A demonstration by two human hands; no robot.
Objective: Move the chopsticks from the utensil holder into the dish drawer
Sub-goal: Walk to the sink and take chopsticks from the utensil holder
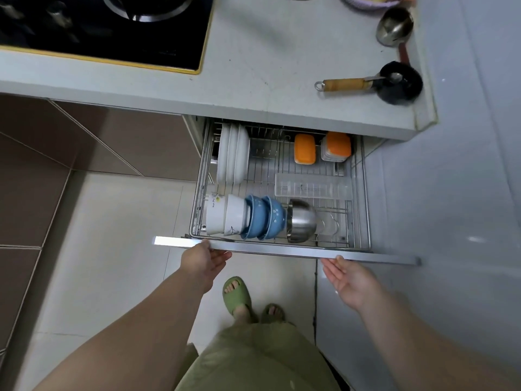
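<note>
The dish drawer (282, 193) stands pulled out from under the counter (282, 66), its long silver front edge (282, 251) running left to right and tilting slightly down toward the right. Inside the wire rack, white plates (232, 153) stand on edge at the back left, two orange-lidded boxes (321, 148) sit at the back right, a clear plastic tray (313, 187) lies with its long side parallel to the front edge, and a row of white bowls (225, 215), blue bowls (262, 217) and a steel bowl (301, 221) rests on its side just behind that edge. No chopsticks or utensil holder can be seen. The left hand (204, 261) touches the front edge near its left end, fingers loosely open and curled under it. The right hand (349, 277) is palm up with fingers spread, fingertips just below the front edge, holding nothing.
</note>
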